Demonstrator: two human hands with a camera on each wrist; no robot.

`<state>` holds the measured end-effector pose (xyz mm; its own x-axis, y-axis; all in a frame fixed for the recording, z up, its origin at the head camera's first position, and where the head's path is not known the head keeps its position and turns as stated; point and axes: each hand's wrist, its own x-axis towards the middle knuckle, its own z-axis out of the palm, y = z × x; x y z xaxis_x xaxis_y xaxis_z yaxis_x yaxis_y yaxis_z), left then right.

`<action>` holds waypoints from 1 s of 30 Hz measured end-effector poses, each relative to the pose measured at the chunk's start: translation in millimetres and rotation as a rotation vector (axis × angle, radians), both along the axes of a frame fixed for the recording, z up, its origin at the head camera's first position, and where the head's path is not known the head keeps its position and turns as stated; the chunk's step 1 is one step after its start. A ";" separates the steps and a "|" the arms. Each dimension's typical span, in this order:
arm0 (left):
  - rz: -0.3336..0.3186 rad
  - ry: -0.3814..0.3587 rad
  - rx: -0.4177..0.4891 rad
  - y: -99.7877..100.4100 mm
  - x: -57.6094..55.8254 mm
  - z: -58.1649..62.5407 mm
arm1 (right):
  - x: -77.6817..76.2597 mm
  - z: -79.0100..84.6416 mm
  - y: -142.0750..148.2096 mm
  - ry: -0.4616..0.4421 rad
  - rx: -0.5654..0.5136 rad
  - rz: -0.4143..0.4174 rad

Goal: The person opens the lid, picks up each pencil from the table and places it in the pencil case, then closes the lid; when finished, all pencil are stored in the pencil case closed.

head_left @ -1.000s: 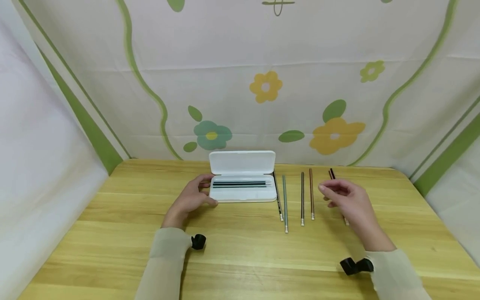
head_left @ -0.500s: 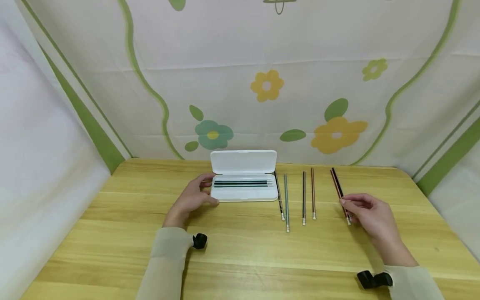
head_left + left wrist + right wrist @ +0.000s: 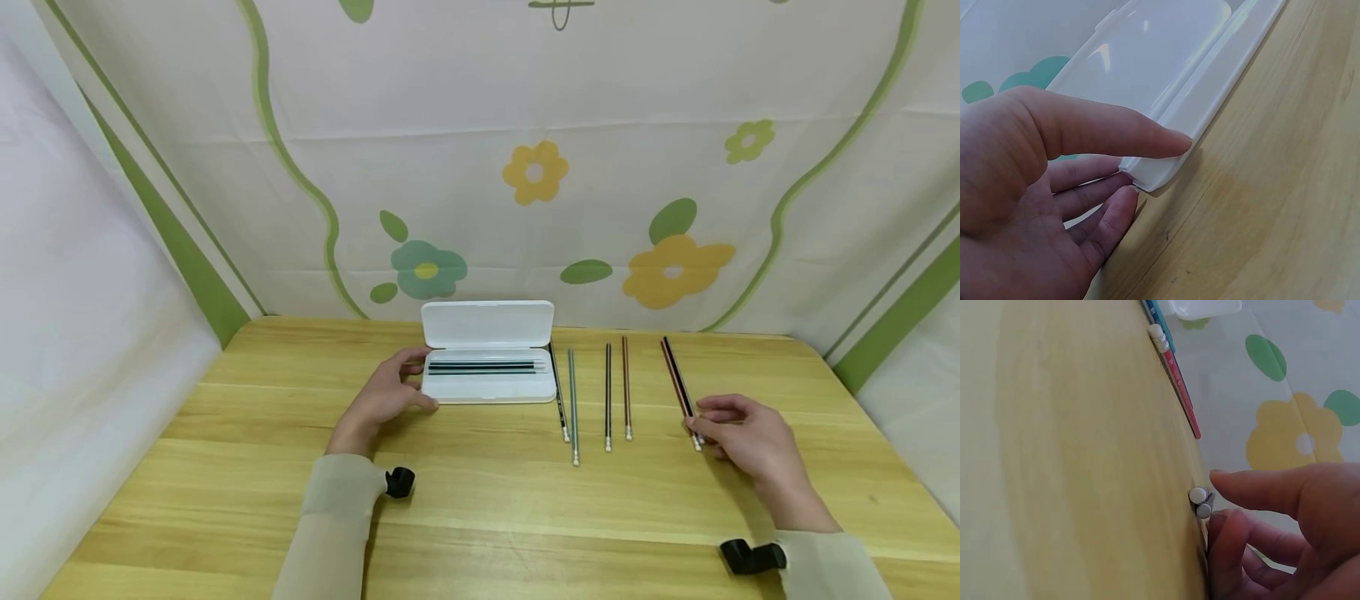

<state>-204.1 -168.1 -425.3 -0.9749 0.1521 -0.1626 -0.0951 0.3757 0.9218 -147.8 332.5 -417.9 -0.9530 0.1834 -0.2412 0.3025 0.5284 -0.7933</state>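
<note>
Currently I have the left hand [image 3: 382,396] gripping the end of the white case [image 3: 487,388] beside it, thumb on the front edge; the lid stands open and pencils [image 3: 480,367] lie inside. My right hand [image 3: 750,437] is partly closed, thumb and forefinger about a pair of pencils [image 3: 680,377] near their erasers [image 3: 1199,495]; I cannot tell whether they pinch. Four loose pencils [image 3: 608,392] lie on the desk [image 3: 487,517] left of that hand. I'd press evenly across both shafts, since one could roll free, and steady the case lightly.
</note>
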 end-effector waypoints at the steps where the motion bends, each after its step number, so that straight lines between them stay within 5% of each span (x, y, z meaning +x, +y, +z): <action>1: 0.001 0.001 0.000 0.2 -0.1 -0.1 | -0.2 0.2 0.5 -0.006 0.009 0.010; 19: 0.007 -0.001 -0.007 1.7 0.9 0.7 | -2.8 2.1 3.5 -0.003 0.192 0.054; 30: 0.004 -0.003 -0.001 1.6 2.5 2.2 | -2.4 3.3 3.9 -0.038 0.104 0.031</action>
<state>-201.6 -166.5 -423.2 -0.9751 0.1475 -0.1655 -0.0994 0.3764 0.9211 -150.2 336.4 -414.6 -0.9491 0.1802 -0.2583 0.3136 0.6171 -0.7217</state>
